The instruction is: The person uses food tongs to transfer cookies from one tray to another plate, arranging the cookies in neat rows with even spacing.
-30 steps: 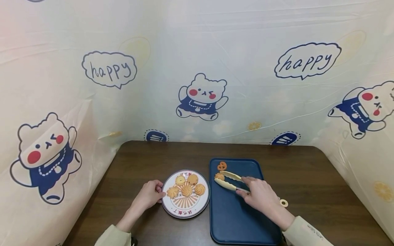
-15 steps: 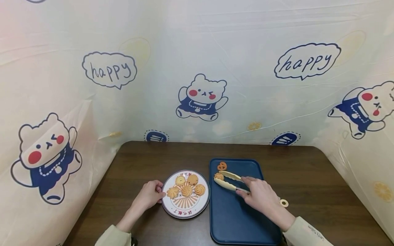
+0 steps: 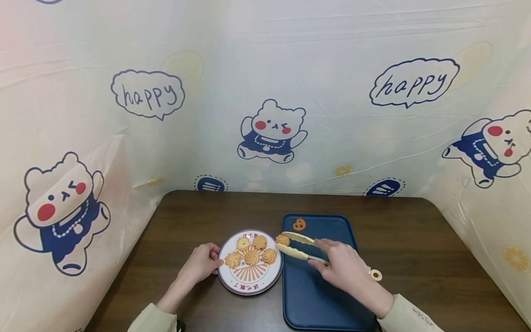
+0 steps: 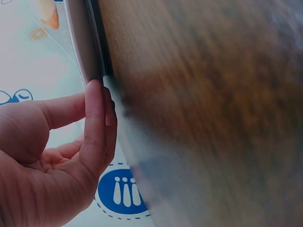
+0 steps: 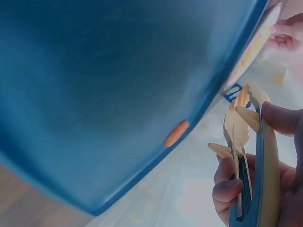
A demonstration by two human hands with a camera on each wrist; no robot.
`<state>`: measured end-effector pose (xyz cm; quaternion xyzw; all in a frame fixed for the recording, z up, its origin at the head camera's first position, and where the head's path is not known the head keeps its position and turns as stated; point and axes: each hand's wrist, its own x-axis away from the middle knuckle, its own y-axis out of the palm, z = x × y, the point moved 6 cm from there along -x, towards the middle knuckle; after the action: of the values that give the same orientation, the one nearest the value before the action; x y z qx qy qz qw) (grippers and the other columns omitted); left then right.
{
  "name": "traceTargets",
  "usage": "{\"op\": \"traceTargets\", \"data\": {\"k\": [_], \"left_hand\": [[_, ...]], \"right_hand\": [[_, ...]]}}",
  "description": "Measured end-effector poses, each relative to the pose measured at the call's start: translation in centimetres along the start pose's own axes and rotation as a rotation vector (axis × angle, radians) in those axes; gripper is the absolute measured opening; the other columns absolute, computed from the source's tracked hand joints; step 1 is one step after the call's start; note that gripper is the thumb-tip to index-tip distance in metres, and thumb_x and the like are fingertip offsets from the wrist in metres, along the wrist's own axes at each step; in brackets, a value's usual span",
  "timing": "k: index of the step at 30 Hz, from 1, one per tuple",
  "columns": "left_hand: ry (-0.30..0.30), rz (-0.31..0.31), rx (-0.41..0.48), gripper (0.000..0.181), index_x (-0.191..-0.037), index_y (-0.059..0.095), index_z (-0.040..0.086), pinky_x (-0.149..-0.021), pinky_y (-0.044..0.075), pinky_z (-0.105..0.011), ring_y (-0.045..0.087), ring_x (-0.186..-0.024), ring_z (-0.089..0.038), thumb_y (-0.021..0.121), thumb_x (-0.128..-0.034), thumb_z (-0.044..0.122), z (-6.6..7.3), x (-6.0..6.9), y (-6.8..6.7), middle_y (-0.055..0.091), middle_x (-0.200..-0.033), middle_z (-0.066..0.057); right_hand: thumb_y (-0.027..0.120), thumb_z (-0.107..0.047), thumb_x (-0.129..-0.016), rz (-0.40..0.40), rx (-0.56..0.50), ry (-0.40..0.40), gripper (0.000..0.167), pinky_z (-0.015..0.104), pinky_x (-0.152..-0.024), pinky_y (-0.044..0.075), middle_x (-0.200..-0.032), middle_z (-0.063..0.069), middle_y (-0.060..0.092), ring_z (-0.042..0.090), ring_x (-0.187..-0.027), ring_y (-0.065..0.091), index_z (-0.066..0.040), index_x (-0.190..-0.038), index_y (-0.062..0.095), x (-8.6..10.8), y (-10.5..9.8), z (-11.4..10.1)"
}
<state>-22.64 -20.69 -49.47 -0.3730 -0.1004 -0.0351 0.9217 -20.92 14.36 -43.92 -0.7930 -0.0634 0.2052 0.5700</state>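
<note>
My left hand (image 3: pixel 202 263) pinches the left rim of a round white plate (image 3: pixel 248 287) printed with a sunburst and red characters. Several cookies (image 3: pixel 251 257) lie on its upper half. In the left wrist view, thumb and fingers meet at the plate's edge (image 4: pixel 85 42). My right hand (image 3: pixel 346 267) grips cream-tipped tongs (image 3: pixel 296 252), whose tips hold a swirl cookie (image 3: pixel 283 240) above the gap between plate and tray. The right wrist view has the cookie (image 5: pixel 242 98) between the tong tips, off the tray. A pretzel (image 3: pixel 299 224) sits alone near the tray's far left corner.
The dark blue rectangular tray (image 3: pixel 327 304) lies right beside the plate, with its raised rim along the plate's right edge. Both rest on a brown wooden table (image 3: pixel 435 267). Behind stands a curtain (image 3: pixel 340 138) printed with bears.
The right hand has moved left with the tongs, carrying the swirl cookie from the tray toward the plate's upper right rim. The left hand and plate have stayed in place.
</note>
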Motion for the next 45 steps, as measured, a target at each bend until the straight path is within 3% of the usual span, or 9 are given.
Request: {"op": "traceTargets", "data": {"k": [4, 12, 24, 38, 45], "left_hand": [[-0.003, -0.001, -0.001, 0.026, -0.109, 0.061, -0.007, -0.058, 0.056, -0.029, 0.056, -0.066, -0.017, 0.074, -0.0871, 0.000, -0.1, 0.0, 0.0, 0.054, -0.080, -0.008], [-0.026, 0.000, 0.005, 0.025, -0.110, 0.061, -0.006, -0.059, 0.056, -0.029, 0.057, -0.066, -0.017, 0.073, -0.0877, 0.000, -0.1, -0.1, 0.0, 0.054, -0.080, -0.009], [0.001, -0.003, 0.016, 0.025, -0.108, 0.061, -0.007, -0.058, 0.056, -0.030, 0.056, -0.066, -0.017, 0.073, -0.0878, -0.001, 0.1, 0.1, -0.1, 0.053, -0.081, -0.009], [0.012, 0.001, 0.020, 0.025, -0.109, 0.060, -0.008, -0.058, 0.057, -0.030, 0.057, -0.064, -0.016, 0.072, -0.0877, -0.001, 0.1, 0.1, -0.1, 0.054, -0.081, -0.009], [0.015, 0.003, 0.022, 0.024, -0.107, 0.061, -0.008, -0.058, 0.056, -0.030, 0.057, -0.064, -0.016, 0.073, -0.0874, -0.002, 0.0, 0.1, -0.1, 0.054, -0.081, -0.009]], "right_hand": [[0.080, -0.044, -0.083, -0.015, 0.010, -0.012, 0.053, 0.042, -0.072, 0.059, -0.116, 0.008, 0.071, 0.024, -0.091, 0.070, -0.012, -0.124, 0.071, 0.2, 0.0, -1.5], [0.078, -0.046, -0.084, -0.063, -0.017, -0.078, 0.053, 0.046, -0.080, 0.058, -0.119, 0.005, 0.070, 0.023, -0.098, 0.069, -0.013, -0.125, 0.070, 0.3, 0.6, -4.0], [0.074, -0.047, -0.088, -0.118, -0.059, -0.211, 0.049, 0.041, -0.078, 0.059, -0.120, 0.005, 0.070, 0.022, -0.100, 0.069, -0.014, -0.124, 0.071, 0.5, 2.7, -7.1], [0.072, -0.046, -0.090, -0.194, -0.108, -0.284, 0.047, 0.036, -0.082, 0.057, -0.120, 0.001, 0.069, 0.016, -0.103, 0.067, -0.013, -0.123, 0.070, 0.5, 4.2, -8.9], [0.071, -0.046, -0.090, -0.196, -0.094, -0.301, 0.043, 0.035, -0.077, 0.058, -0.114, -0.002, 0.071, 0.014, -0.097, 0.068, -0.014, -0.119, 0.071, 0.4, 4.0, -9.4]]}}
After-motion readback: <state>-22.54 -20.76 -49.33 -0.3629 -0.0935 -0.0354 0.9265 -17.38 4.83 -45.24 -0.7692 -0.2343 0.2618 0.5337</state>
